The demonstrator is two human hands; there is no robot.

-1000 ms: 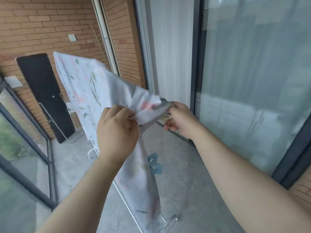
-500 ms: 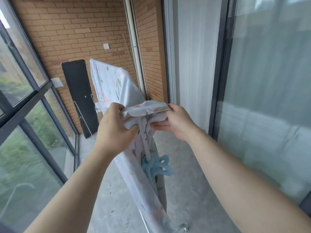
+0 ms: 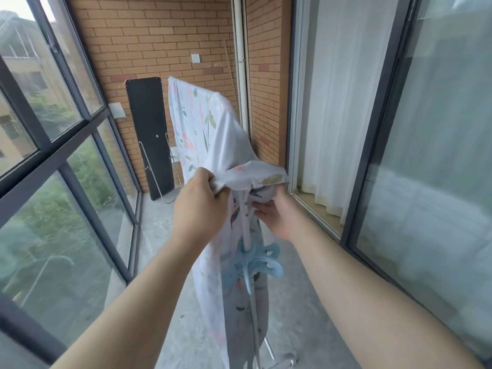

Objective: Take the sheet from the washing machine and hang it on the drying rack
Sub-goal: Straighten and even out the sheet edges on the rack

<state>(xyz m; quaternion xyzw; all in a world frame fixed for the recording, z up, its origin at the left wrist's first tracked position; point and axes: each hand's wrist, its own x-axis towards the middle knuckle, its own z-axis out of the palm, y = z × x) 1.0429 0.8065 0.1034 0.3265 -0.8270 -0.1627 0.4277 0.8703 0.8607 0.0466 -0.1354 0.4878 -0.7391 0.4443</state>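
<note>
While left hand (image 3: 200, 206) and right hand (image 3: 280, 218) hold its near end, the sheet (image 3: 203, 134) runs lengthwise away.

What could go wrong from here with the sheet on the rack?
1. The near end of the floral sheet is bunched, gripped by the left hand with the right hand beneath. Let go now, it may slide off the drying rack onto the concrete floor.
2. The cloth hangs against the blue clips on the rack's post and could snag.
</note>
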